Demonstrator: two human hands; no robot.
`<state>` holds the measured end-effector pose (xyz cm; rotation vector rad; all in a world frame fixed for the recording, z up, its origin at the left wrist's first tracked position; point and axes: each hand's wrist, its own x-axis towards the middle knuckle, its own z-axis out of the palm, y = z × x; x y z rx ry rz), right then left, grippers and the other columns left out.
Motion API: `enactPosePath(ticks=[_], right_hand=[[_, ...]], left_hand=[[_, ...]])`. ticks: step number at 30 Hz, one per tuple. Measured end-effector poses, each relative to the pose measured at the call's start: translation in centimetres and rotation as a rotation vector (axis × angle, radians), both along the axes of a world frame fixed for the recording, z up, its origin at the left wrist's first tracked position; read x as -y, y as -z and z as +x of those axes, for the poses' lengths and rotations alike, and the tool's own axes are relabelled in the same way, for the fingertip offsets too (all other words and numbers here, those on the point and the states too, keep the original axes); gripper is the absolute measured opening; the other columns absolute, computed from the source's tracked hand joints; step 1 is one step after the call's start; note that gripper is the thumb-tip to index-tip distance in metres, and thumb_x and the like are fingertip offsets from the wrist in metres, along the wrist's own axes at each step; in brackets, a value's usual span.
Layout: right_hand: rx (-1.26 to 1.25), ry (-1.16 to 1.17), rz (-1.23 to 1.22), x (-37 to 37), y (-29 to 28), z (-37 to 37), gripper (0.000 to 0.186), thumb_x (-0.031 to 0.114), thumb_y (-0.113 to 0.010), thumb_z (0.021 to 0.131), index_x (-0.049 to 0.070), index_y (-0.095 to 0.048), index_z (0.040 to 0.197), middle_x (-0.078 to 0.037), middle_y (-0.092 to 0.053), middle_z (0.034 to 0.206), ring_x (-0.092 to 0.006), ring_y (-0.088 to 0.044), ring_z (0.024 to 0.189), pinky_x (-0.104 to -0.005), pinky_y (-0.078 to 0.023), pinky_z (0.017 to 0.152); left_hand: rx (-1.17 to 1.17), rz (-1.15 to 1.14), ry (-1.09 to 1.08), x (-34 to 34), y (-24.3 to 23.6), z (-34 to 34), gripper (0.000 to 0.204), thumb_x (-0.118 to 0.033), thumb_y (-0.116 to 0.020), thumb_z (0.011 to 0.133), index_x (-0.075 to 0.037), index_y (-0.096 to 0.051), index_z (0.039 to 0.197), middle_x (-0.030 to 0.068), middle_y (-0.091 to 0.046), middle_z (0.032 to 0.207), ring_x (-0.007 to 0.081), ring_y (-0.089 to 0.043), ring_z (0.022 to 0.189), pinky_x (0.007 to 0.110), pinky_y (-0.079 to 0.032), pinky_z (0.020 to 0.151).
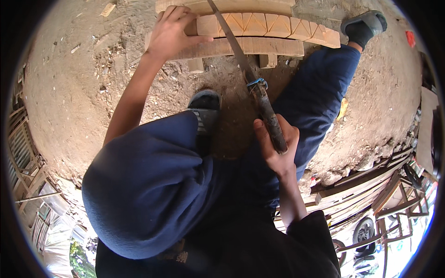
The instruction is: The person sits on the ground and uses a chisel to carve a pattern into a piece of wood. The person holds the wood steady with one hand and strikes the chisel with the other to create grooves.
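My right hand (pixel 279 143) is wrapped round the dark, worn handle of a long narrow saw (pixel 237 51); its teeth cannot be made out. Blue cord is tied where blade meets handle. The blade slants up and left across a curved wooden piece (pixel 278 26), whose face carries zigzag lines and crosswise cuts. At that piece's left end, my left hand (pixel 171 32) presses down, fingers over the far side and thumb along the near side. The piece lies between two wooden planks, the nearer plank (pixel 259 47) raised on short wooden blocks (pixel 268 61).
My sandaled feet rest on the dirt floor, one sandal (pixel 205 100) below the planks, the other (pixel 366 23) at their right end. Wood chips are scattered about. Stacked boards (pixel 357 185) and a wooden frame (pixel 401 204) stand at lower right, near a wheel (pixel 364 230).
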<state>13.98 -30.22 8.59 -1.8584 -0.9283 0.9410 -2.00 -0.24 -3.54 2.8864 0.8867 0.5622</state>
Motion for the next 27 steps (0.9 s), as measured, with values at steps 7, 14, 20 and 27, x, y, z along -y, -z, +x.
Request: enactPosePath(ticks=[7, 14, 20, 27], right_hand=[[-0.006, 0.043, 0.011, -0.4, 1.8, 0.3, 0.025, 0.012, -0.072, 0.092, 0.002, -0.059, 0.073, -0.003, -0.051, 0.052, -0.006, -0.046, 0.046, -0.0277, -0.036, 0.044], [0.002, 0.024, 0.049, -1.2, 3.7, -0.5, 0.025, 0.012, -0.072, 0.092, 0.001, -0.059, 0.073, -0.003, -0.05, 0.052, -0.0061, -0.045, 0.046, -0.0279, -0.036, 0.044], [-0.028, 0.012, 0.035, -1.7, 3.1, -0.7, 0.025, 0.011, -0.071, 0.092, 0.001, -0.059, 0.073, -0.004, -0.05, 0.052, -0.0062, -0.045, 0.046, -0.0282, -0.036, 0.044], [-0.017, 0.018, 0.014, -2.0, 2.4, -1.1, 0.027, 0.01, -0.071, 0.092, 0.002, -0.056, 0.071, -0.004, -0.048, 0.051, -0.0064, -0.044, 0.046, -0.0287, -0.035, 0.044]], left_hand=[[0.128, -0.023, -0.003, -1.6, 1.4, 0.3, 0.059, -0.045, -0.077, 0.083, -0.01, -0.064, 0.128, 0.0106, -0.063, 0.126, 0.0305, -0.054, 0.123, 0.043, -0.042, 0.105], [0.033, -0.193, -0.124, -1.7, 1.5, 1.1, 0.055, -0.054, -0.055, 0.096, -0.011, -0.06, 0.13, 0.0126, -0.061, 0.128, 0.029, -0.051, 0.122, 0.039, -0.03, 0.107], [-0.031, -0.271, -0.195, -2.1, 1.8, 1.2, 0.061, -0.058, -0.055, 0.094, -0.008, -0.06, 0.129, 0.0133, -0.061, 0.127, 0.0278, -0.051, 0.125, 0.039, -0.029, 0.108], [-0.094, -0.228, -0.179, -1.9, 1.3, 1.2, 0.062, -0.06, -0.056, 0.094, -0.005, -0.061, 0.123, 0.0135, -0.062, 0.12, 0.0282, -0.052, 0.12, 0.038, -0.031, 0.106]])
